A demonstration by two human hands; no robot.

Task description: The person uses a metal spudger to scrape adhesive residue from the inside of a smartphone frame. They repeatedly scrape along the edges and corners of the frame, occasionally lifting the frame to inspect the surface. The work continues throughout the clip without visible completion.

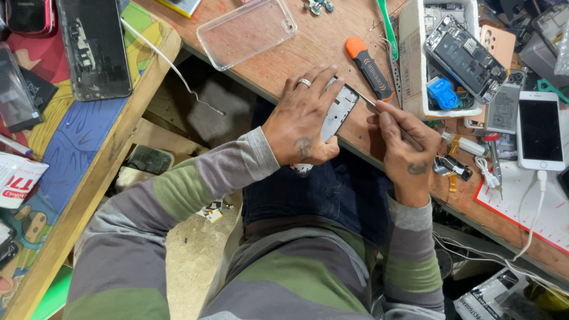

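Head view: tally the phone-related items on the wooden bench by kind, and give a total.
Clear phone case: 1
Opened phone with its insides showing: 1
White phone on a cable: 1
Phone frame in the left hand: 1
Orange-tipped pry tool: 1
Thin metal tool in the right hand: 1
Total: 6
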